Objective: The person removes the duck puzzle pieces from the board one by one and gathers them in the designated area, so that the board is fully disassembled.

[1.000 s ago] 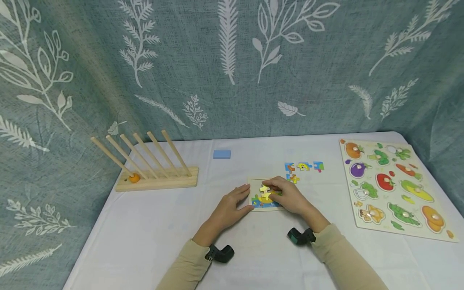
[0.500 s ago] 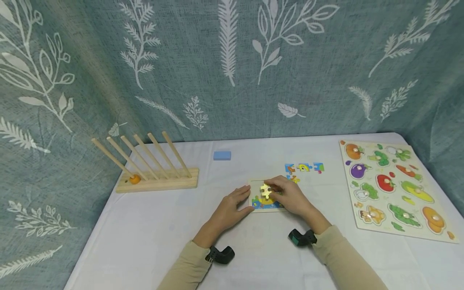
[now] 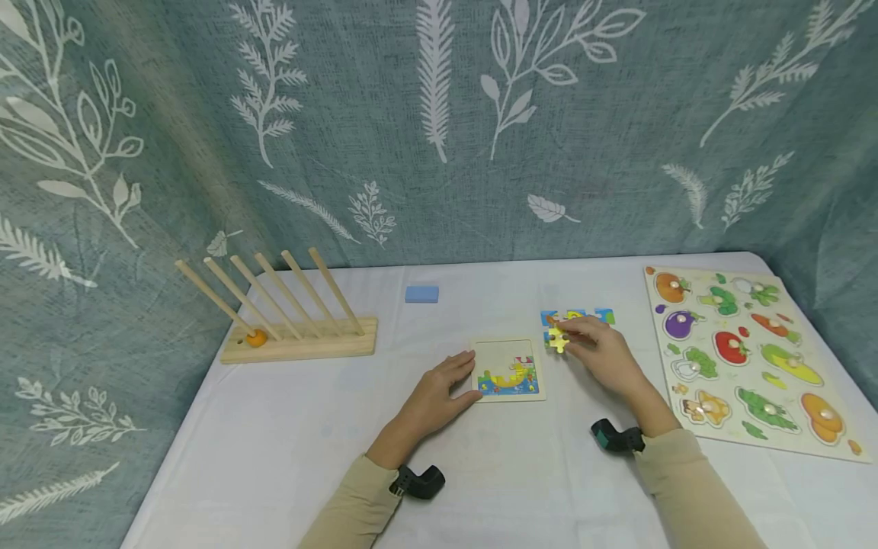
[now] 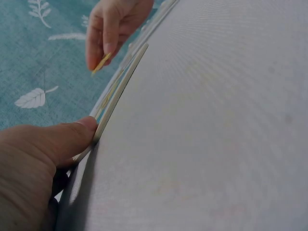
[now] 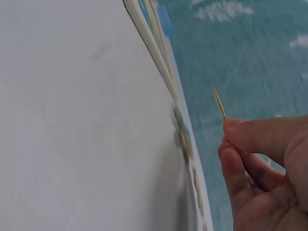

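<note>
My right hand (image 3: 604, 354) pinches a yellow jigsaw piece (image 3: 558, 340) between thumb and fingertips, raised above the loose pieces. The right wrist view shows this piece edge-on as a thin strip (image 5: 219, 104) beyond the thumb. My left hand (image 3: 432, 396) rests at the left side of a small wooden puzzle tray (image 3: 509, 397), its thumb (image 4: 79, 132) touching the rim. Inside the tray, joined pieces (image 3: 507, 383) fill the bottom and part of the right side; bare wood shows at the upper left. Several loose jigsaw pieces (image 3: 604, 315) lie behind the right hand, partly hidden by it.
A vegetable peg puzzle board (image 3: 748, 358) lies on the right of the white-clothed table (image 3: 274, 442). At the left stands a wooden base with upright pegs (image 3: 302, 347) and an orange bead (image 3: 257, 338). A blue block (image 3: 421, 294) lies toward the back.
My right hand has moved right and away from the puzzle tray, carrying the yellow jigsaw piece over the loose pieces. The tray's inside is now uncovered. My left hand has stayed in place.
</note>
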A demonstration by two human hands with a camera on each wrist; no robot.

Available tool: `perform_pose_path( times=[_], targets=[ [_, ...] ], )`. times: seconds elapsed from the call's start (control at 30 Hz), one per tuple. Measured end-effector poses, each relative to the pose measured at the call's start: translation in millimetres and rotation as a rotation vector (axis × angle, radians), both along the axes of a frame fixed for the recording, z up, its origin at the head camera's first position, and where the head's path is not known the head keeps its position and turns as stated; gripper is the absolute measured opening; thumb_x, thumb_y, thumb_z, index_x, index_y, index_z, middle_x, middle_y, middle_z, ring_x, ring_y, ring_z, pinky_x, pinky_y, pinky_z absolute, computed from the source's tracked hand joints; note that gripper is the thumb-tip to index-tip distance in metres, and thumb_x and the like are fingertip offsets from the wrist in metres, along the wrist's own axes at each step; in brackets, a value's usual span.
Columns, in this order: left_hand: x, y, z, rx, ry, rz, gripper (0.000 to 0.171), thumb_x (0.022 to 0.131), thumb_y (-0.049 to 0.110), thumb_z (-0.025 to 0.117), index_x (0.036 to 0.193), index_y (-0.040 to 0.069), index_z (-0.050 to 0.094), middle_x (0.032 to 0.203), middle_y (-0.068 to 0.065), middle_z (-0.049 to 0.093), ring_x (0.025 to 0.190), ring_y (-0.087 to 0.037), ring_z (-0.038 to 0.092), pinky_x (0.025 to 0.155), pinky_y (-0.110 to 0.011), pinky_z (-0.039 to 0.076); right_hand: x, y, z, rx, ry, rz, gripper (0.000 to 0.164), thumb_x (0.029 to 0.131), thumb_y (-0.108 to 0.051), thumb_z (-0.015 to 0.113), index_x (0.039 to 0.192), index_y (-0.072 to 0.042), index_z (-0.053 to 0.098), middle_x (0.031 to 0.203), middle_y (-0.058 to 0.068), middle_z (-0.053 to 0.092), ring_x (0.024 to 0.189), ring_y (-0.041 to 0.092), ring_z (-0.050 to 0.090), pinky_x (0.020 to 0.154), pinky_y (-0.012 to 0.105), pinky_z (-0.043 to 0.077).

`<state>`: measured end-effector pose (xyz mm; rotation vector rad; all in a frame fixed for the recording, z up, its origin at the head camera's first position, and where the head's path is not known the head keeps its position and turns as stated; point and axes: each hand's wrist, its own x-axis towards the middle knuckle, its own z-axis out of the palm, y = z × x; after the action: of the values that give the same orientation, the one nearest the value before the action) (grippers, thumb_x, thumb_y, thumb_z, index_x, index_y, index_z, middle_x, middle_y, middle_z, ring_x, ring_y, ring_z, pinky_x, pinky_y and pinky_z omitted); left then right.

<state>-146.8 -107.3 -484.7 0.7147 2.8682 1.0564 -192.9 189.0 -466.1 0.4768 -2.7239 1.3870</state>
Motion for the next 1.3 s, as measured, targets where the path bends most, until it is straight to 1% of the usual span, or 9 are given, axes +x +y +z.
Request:
perform_pose_path(
  times=[0.23,0.37,0.53,0.67,0.83,0.93,1.07,1.17,1.3],
  targets=[
    [0.0,0.4,0.1,0.006,0.012,-0.008,0.059,0.086,0.027,0.070,0.133,-0.003,0.051,0.144,-0.011,0.046,0.135,-0.025,0.041,0.115,-0.039,0.033,-0.3,24.0,-3.4,0.042,-0.014,-0.087,0.027,0.091,-0.004,0.061,0.118,-0.001,0.064,0.122,0.017,0.060,0.113,0.033,0.058,0.096,0.042,0.050],
    [-0.5,0.6,0.4,0.007,0.017,-0.008,0.059,0.087,0.027,0.069,0.133,-0.003,0.051,0.144,-0.011,0.046,0.135,-0.026,0.041,0.116,-0.039,0.032,-0.7,28.4,-5.3,0.048,-0.021,-0.100,0.027,0.091,-0.005,0.062,0.117,-0.001,0.065,0.123,0.018,0.060,0.116,0.035,0.056,0.098,0.046,0.049],
    [-0.7,0.9,2.2,0.007,0.020,-0.019,0.058,0.087,0.027,0.069,0.134,-0.003,0.051,0.144,-0.012,0.046,0.135,-0.027,0.042,0.115,-0.040,0.034,-1.1,30.1,-9.2,0.092,-0.022,-0.113,0.028,0.090,-0.004,0.062,0.118,0.001,0.065,0.125,0.020,0.059,0.120,0.039,0.052,0.103,0.052,0.043],
    [-0.8,0.7,2.4,0.007,0.022,-0.027,0.058,0.088,0.027,0.068,0.133,-0.004,0.051,0.144,-0.013,0.047,0.134,-0.028,0.042,0.114,-0.041,0.034,-1.6,30.9,-12.1,0.132,-0.018,-0.115,0.029,0.090,-0.004,0.061,0.119,0.002,0.064,0.125,0.020,0.058,0.121,0.039,0.051,0.105,0.052,0.041],
    [-1.1,0.8,3.0,0.012,0.011,-0.025,0.058,0.088,0.028,0.068,0.134,-0.003,0.050,0.144,-0.012,0.046,0.135,-0.027,0.041,0.115,-0.040,0.034,-2.4,30.9,-13.0,0.145,-0.003,-0.111,0.029,0.090,-0.003,0.060,0.119,0.004,0.063,0.125,0.020,0.057,0.122,0.040,0.050,0.105,0.053,0.042],
    [-1.2,0.9,3.1,0.013,0.008,-0.024,0.058,0.088,0.027,0.068,0.133,-0.003,0.051,0.144,-0.012,0.046,0.135,-0.027,0.041,0.115,-0.040,0.034,-2.2,30.5,-13.1,0.143,0.001,-0.113,0.030,0.090,-0.003,0.060,0.119,0.004,0.063,0.125,0.021,0.057,0.121,0.040,0.050,0.104,0.053,0.042],
    [-1.3,0.3,1.7,0.011,0.011,-0.021,0.057,0.088,0.027,0.068,0.133,-0.003,0.051,0.144,-0.012,0.047,0.135,-0.027,0.041,0.114,-0.040,0.034,-1.7,28.8,-14.2,0.122,0.018,-0.139,0.028,0.090,-0.003,0.060,0.118,0.001,0.063,0.122,0.020,0.059,0.113,0.037,0.056,0.098,0.050,0.048],
    [-0.7,-0.6,0.9,0.013,0.011,-0.016,0.057,0.087,0.026,0.069,0.133,-0.003,0.052,0.143,-0.012,0.047,0.135,-0.027,0.042,0.115,-0.041,0.034,-0.9,26.4,-14.1,0.078,0.038,-0.155,0.027,0.090,-0.004,0.062,0.116,0.000,0.064,0.118,0.019,0.061,0.107,0.034,0.059,0.094,0.047,0.051],
    [-0.6,-0.5,0.3,0.006,0.010,-0.015,0.058,0.087,0.027,0.069,0.133,-0.003,0.051,0.144,-0.012,0.047,0.135,-0.027,0.042,0.115,-0.040,0.034,0.4,22.2,-11.4,0.006,0.031,-0.132,0.030,0.090,-0.006,0.063,0.119,0.000,0.062,0.117,0.018,0.062,0.107,0.033,0.060,0.095,0.043,0.050]
  ],
)
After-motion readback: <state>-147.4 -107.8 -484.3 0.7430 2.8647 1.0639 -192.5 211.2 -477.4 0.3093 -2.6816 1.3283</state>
